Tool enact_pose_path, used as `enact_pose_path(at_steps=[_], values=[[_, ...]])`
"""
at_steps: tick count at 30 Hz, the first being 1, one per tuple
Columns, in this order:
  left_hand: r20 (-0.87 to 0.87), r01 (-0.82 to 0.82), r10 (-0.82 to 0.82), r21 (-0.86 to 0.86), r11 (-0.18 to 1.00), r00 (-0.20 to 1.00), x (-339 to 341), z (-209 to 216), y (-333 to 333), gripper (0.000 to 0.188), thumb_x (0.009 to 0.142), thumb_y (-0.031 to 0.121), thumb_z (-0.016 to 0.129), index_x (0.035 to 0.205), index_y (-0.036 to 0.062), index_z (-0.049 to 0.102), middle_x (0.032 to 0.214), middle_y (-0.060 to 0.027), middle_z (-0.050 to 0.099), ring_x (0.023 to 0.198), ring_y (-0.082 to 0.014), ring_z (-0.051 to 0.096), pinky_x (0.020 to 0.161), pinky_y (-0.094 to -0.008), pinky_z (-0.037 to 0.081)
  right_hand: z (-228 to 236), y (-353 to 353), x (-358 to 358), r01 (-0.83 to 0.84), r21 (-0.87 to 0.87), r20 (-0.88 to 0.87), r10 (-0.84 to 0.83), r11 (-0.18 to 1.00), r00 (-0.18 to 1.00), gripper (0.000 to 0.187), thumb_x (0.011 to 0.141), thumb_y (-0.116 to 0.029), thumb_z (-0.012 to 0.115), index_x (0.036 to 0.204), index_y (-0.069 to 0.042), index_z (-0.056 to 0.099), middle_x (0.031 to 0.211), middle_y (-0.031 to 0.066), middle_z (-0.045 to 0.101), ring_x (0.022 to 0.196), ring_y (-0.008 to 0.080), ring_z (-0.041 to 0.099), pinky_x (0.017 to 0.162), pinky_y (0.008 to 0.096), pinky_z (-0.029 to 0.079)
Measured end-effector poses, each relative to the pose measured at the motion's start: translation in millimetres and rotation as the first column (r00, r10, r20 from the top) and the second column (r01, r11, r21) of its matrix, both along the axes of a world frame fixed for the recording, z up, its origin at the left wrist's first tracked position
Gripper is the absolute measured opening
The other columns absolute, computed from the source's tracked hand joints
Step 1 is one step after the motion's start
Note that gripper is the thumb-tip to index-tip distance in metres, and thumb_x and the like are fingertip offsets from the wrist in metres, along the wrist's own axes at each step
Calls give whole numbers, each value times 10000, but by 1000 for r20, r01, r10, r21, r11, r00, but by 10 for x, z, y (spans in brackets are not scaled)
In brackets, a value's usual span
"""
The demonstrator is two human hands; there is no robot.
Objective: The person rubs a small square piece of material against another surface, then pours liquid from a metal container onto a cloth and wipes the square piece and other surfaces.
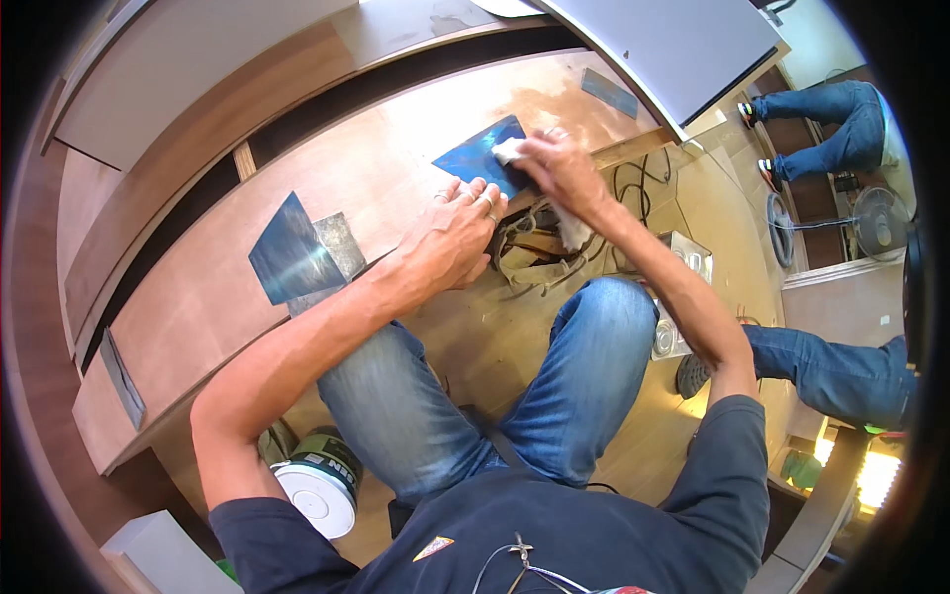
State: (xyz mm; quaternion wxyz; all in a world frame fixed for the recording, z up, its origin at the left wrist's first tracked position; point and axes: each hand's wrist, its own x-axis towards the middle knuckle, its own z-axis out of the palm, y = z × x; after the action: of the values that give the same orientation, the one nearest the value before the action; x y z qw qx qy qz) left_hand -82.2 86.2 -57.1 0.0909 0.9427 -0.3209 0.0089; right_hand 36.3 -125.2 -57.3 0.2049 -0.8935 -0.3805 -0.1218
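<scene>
A shiny blue-grey metal plate (465, 156) lies on the wooden board, its near corner by the board's front edge. My left hand (445, 236) grips that near side, fingers bent over the plate. In my right hand (564, 173) is a white cloth (507, 150), pressed to the plate's right part; a loose tail of it hangs below the hand. Left of my hands, another metal plate (294, 249) overlaps a duller grey plate (339, 245). A smaller plate (610, 92) rests at the board's far right, and one more (123, 379) at its left end.
Under the board's right part sits an open bag (534, 255) near black cables (643, 188). A lidded bucket (322, 485) stands by my left leg. A grey-white panel (673, 49) juts over the right. Other people's legs (821, 124) and a fan (879, 223) are at right.
</scene>
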Motion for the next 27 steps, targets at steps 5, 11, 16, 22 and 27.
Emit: enact_pose_path(at_steps=[5, 11, 16, 22, 27], values=[[11, 28, -28, -50, 998, 1000, 13, 31, -25, 787, 786, 288, 729, 1434, -45, 432, 1451, -214, 465, 1403, -355, 407, 1178, -493, 313, 254, -593, 525, 276, -30, -472, -257, 961, 844, 370, 986, -337, 620, 1141, -11, 701, 1099, 154, 726, 908, 267, 707, 780, 416, 569], [17, -3, 4, -21, 1000, 1000, 20, -6, -14, 778, 776, 282, 731, 1424, -44, 449, 1418, -214, 484, 1375, -360, 433, 1173, -492, 318, 658, 142, 331, 181, -75, -274, -194, 981, 942, 387, 971, -357, 636, 1157, -21, 679, 925, 162, 717, 821, 285, 695, 740, 404, 554], [-31, 22, -24, -52, 998, 999, -10, 118, -3, 777, 782, 286, 724, 1419, -58, 443, 1412, -219, 484, 1375, -371, 432, 1172, -497, 322, 107, 310, -35, -166, -113, -16, 165, 980, 986, 222, 901, -225, 695, 1063, -74, 677, 1077, 176, 650, 1019, 383, 603, 852, 464, 508], [-12, 13, -13, 30, 999, 1000, 6, 119, -91, 799, 781, 300, 715, 1429, -65, 423, 1408, -228, 483, 1371, -375, 435, 1167, -507, 328, 81, 318, 321, 112, -11, -51, -112, 994, 992, 196, 902, -196, 689, 1028, -47, 687, 1021, 187, 657, 1019, 380, 611, 857, 457, 510], [-49, -13, 17, 81, 997, 999, -44, 132, -74, 799, 787, 308, 705, 1431, -66, 417, 1421, -228, 474, 1386, -377, 421, 1172, -507, 323, 14, 513, 193, 61, -90, -179, -76, 994, 981, 225, 915, -275, 675, 1015, -75, 702, 1016, 161, 691, 971, 341, 676, 811, 476, 573]])
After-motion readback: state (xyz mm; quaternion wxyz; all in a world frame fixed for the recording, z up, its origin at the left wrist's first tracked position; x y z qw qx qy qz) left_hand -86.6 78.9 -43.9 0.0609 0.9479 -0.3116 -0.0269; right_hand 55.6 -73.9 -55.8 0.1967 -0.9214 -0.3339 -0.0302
